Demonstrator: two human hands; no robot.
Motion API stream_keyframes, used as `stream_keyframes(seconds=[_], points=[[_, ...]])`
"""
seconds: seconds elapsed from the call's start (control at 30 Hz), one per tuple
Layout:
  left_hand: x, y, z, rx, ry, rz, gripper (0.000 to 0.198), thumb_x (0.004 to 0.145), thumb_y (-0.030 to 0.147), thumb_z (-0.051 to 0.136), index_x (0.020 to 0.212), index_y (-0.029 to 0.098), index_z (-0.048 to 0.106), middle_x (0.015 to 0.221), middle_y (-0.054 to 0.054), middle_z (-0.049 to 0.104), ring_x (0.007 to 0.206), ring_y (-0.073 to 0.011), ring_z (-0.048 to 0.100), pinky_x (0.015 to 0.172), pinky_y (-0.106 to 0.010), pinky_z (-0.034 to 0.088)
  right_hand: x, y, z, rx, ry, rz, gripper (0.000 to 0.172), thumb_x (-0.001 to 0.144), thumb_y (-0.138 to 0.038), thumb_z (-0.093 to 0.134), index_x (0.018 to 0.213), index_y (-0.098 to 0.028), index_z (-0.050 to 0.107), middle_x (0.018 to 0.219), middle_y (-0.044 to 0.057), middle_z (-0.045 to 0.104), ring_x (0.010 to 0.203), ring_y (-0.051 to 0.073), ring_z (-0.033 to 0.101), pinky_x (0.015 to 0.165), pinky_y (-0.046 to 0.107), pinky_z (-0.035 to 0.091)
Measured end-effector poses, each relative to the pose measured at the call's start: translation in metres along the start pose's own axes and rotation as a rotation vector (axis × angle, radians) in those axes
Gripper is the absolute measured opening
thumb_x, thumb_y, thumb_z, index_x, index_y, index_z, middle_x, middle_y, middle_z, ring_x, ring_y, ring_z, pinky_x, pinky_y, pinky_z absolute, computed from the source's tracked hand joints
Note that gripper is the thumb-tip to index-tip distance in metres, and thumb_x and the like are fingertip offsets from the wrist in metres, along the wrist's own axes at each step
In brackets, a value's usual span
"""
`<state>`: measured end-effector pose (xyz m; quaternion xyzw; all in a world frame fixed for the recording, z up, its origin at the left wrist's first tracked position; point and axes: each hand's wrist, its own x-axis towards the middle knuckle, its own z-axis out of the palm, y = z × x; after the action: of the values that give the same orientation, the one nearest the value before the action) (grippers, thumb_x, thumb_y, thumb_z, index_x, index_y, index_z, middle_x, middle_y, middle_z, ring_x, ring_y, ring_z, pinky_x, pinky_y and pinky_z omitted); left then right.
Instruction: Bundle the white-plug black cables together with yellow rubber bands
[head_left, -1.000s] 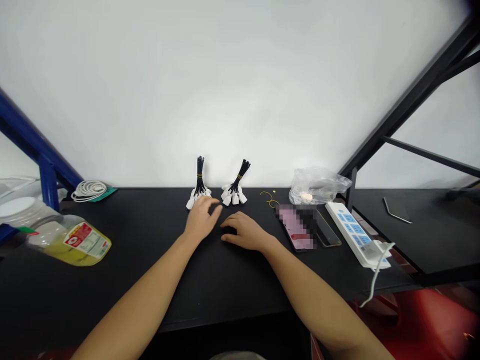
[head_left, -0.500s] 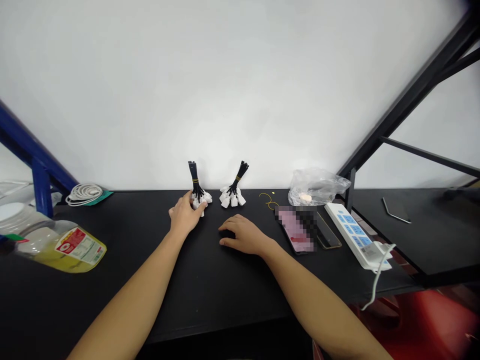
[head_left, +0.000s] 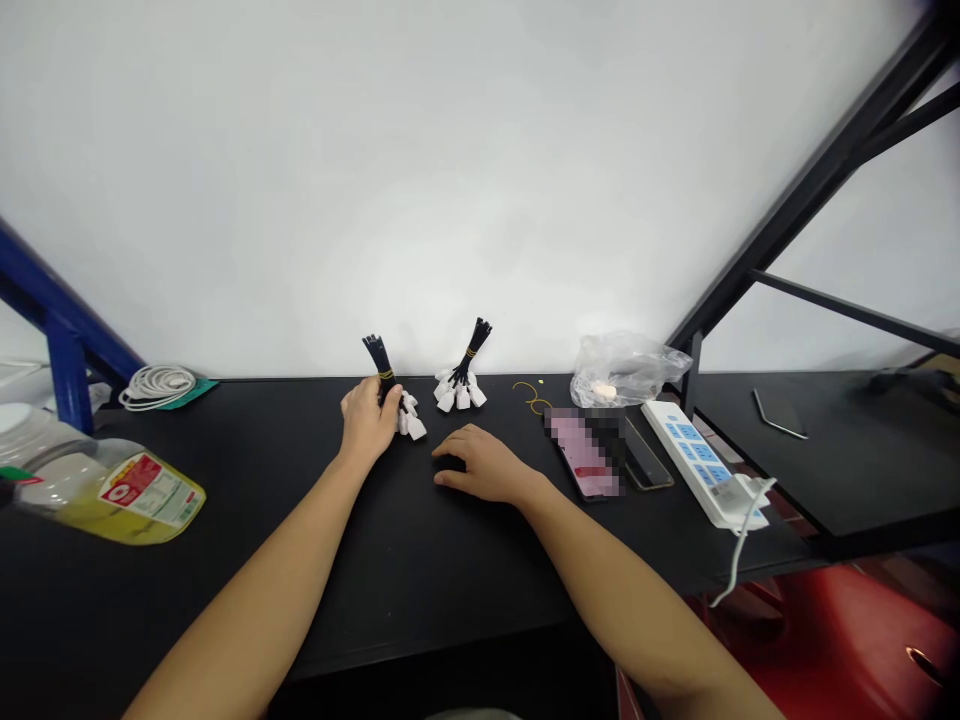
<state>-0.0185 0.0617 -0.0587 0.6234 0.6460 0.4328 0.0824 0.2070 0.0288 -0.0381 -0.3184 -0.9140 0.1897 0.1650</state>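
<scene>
My left hand is closed around a bundle of thin black strips with white block-like ends. A yellow band ties that bundle, which leans left with its white ends low to the right, under my thumb. A second, similar bundle stands on its white ends to the right, near the wall, also tied with a yellow band. My right hand rests on the black table, its fingers loosely curved, thumb apart, and nothing between them.
Right of my hands lie loose yellow bands, a pink-screened phone, a dark phone, a clear plastic bag and a white power strip. To the left are a bottle of yellow liquid and a coiled white cable.
My left hand has moved from the white ends up to the black part of its bundle and grips it; the bundle now tilts left. My right hand stays nearly still. The view has shifted slightly.
</scene>
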Motion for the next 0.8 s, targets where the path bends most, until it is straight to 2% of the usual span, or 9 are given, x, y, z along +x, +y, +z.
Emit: stream_keyframes(seconds=[0.1, 0.17, 0.23, 0.33, 0.47, 0.53, 0.67, 0.8], points=[[-0.011, 0.016, -0.009, -0.169, -0.026, 0.019, 0.035, 0.098, 0.043, 0.038, 0.113, 0.019, 0.059, 0.113, -0.011, 0.069, 0.111, -0.0273, 0.064, 0.1, -0.044, 0.046, -0.001, -0.002, -0.001, 0.05, 0.085, 0.038, 0.025, 0.091, -0.032, 0.067, 0.112, -0.02, 0.07, 0.108, 0.007, 0.072, 0.101, 0.02, 0.065, 0.092, 0.033, 0.047], [-0.019, 0.027, -0.014, -0.333, -0.092, -0.006, 0.036, 0.099, 0.045, 0.037, 0.118, 0.021, 0.056, 0.1, -0.007, 0.07, 0.098, -0.0234, 0.068, 0.093, -0.04, 0.05, -0.001, -0.003, -0.002, 0.102, 0.196, 0.059, 0.021, 0.093, -0.029, 0.063, 0.11, -0.02, 0.07, 0.103, 0.006, 0.073, 0.093, 0.018, 0.066, 0.087, 0.03, 0.049], [-0.026, 0.038, -0.019, -0.487, -0.198, -0.046, 0.038, 0.098, 0.047, 0.039, 0.12, 0.02, 0.055, 0.083, -0.002, 0.067, 0.08, -0.0206, 0.069, 0.083, -0.038, 0.053, -0.002, -0.004, -0.003, 0.165, 0.329, 0.084, 0.021, 0.095, -0.029, 0.059, 0.111, -0.02, 0.069, 0.099, 0.005, 0.073, 0.088, 0.016, 0.066, 0.083, 0.028, 0.05], [-0.035, 0.053, -0.022, -0.657, -0.391, -0.099, 0.039, 0.097, 0.047, 0.043, 0.12, 0.018, 0.055, 0.071, 0.002, 0.059, 0.065, -0.0177, 0.066, 0.069, -0.034, 0.054, -0.003, -0.005, -0.003, 0.25, 0.483, 0.12, 0.025, 0.096, -0.031, 0.058, 0.116, -0.021, 0.067, 0.097, 0.005, 0.072, 0.086, 0.016, 0.067, 0.08, 0.028, 0.052], [-0.049, 0.07, -0.019, -0.768, -0.623, -0.16, 0.033, 0.095, 0.047, 0.048, 0.102, 0.017, 0.057, 0.072, 0.002, 0.056, 0.062, -0.0156, 0.065, 0.063, -0.03, 0.053, -0.003, -0.007, -0.003, 0.312, 0.602, 0.103, 0.024, 0.093, -0.03, 0.06, 0.114, -0.021, 0.069, 0.094, 0.005, 0.072, 0.084, 0.016, 0.067, 0.078, 0.028, 0.054], [-0.055, 0.075, -0.017, -0.809, -0.712, -0.208, 0.03, 0.094, 0.046, 0.049, 0.1, 0.017, 0.056, 0.074, 0.002, 0.057, 0.062, -0.0149, 0.065, 0.061, -0.029, 0.052, -0.003, -0.007, -0.003, 0.295, 0.655, 0.117, 0.021, 0.091, -0.029, 0.063, 0.109, -0.021, 0.072, 0.091, 0.005, 0.073, 0.081, 0.016, 0.067, 0.077, 0.028, 0.055], [-0.059, 0.077, -0.013, -0.825, -0.743, -0.257, 0.028, 0.095, 0.041, 0.05, 0.111, 0.019, 0.054, 0.078, 0.002, 0.059, 0.064, -0.0155, 0.068, 0.063, -0.029, 0.052, -0.002, -0.004, -0.004, 0.238, 0.64, 0.186, 0.015, 0.089, -0.027, 0.066, 0.098, -0.021, 0.076, 0.086, 0.005, 0.074, 0.077, 0.017, 0.068, 0.074, 0.028, 0.054], [-0.057, 0.073, -0.011, -0.79, -0.71, -0.242, 0.03, 0.095, 0.042, 0.049, 0.11, 0.017, 0.055, 0.081, 0.0, 0.06, 0.065, -0.0169, 0.069, 0.063, -0.031, 0.054, -0.002, -0.001, -0.004, 0.202, 0.552, 0.199, 0.016, 0.09, -0.025, 0.064, 0.101, -0.023, 0.076, 0.093, 0.004, 0.076, 0.082, 0.017, 0.07, 0.077, 0.028, 0.054]])
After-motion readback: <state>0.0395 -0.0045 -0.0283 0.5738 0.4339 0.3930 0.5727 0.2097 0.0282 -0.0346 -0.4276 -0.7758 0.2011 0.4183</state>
